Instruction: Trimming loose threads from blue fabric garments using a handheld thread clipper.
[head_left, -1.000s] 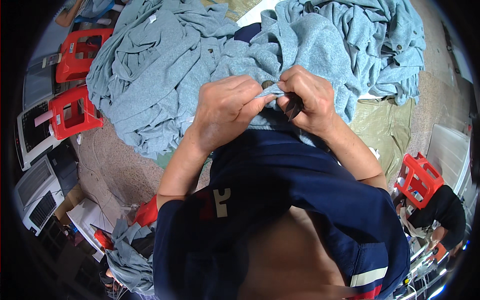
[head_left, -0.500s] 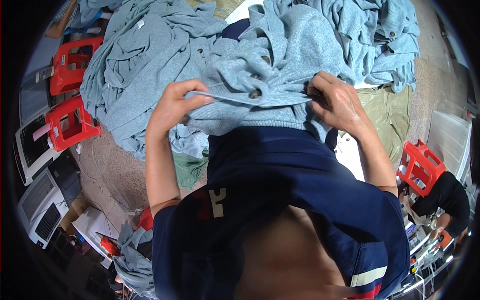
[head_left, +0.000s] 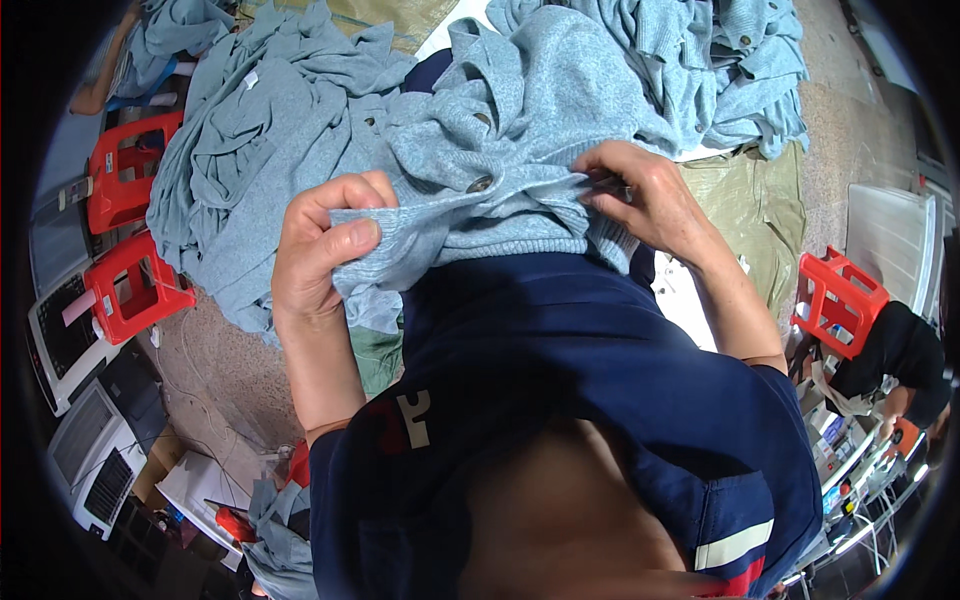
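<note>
A light blue knitted cardigan [head_left: 580, 85] with dark buttons lies across my lap, its ribbed hem toward me. My left hand [head_left: 325, 240] pinches a ribbed edge of it between thumb and fingers at the left. On the right, my right hand [head_left: 645, 195] grips the same band, fingertips partly hidden in the folds. Between the two hands the band runs slightly slack, and a brown button [head_left: 481, 184] shows just above it.
Heaped blue knitwear [head_left: 270, 150] lies to the left, with another pile [head_left: 740, 60] at the far right on olive sheeting [head_left: 750, 200]. Red stools [head_left: 135, 285] stand at the left, one more red stool [head_left: 840, 300] at the right. A person in black [head_left: 890, 350] is bent over beyond it.
My left hand has moved left and down, drawing the ribbed edge with it and turning its face up. My right hand still grips the band, shifted slightly left in the picture.
</note>
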